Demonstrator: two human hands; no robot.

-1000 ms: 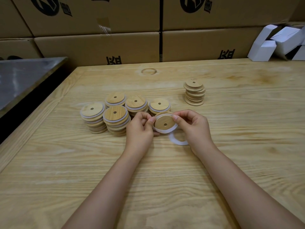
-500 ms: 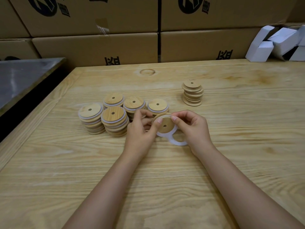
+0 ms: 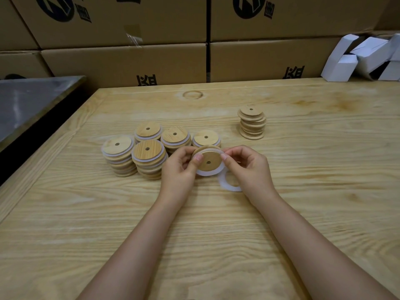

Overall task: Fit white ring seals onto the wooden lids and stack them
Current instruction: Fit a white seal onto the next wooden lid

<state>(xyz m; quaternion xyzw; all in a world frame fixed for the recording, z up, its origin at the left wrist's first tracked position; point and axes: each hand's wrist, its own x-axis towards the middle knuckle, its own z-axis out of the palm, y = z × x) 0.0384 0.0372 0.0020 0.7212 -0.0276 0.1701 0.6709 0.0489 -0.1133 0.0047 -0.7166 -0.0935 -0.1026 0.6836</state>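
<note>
Steel surface (image 3: 32,105) at far left, idle. Next along on the table (image 3: 205,224), five sealed stacks (image 3: 149,152) close together, no taller than a second back. Then left hand (image 3: 179,167): curled round the wooden lid (image 3: 211,158), thumb tip pressed at its left rim. Held the lid up between both hands, just in front of the rightmost sealed stack, face tipped toward the camera. Kept it in much the same spot through the last second; only rocked it and walked the fingers round the rim. White ring seal (image 3: 207,173) drawn as a thin band over the top edge, yet loose and sagging below the bottom edge. Seated above but not below, by the look of it. Meant no stacking yet; needed to work the lower arc on first. Right hand (image 3: 249,167) pinched the right rim, fingers curled. Beneath it, flat on the table, spare ring (image 3: 225,186), partly hidden by the wrist. Further right, well apart, bare stack (image 3: 252,124) of unsealed lids, same height as before, so plenty left. White boxes (image 3: 363,59) in the far right corner.
</note>
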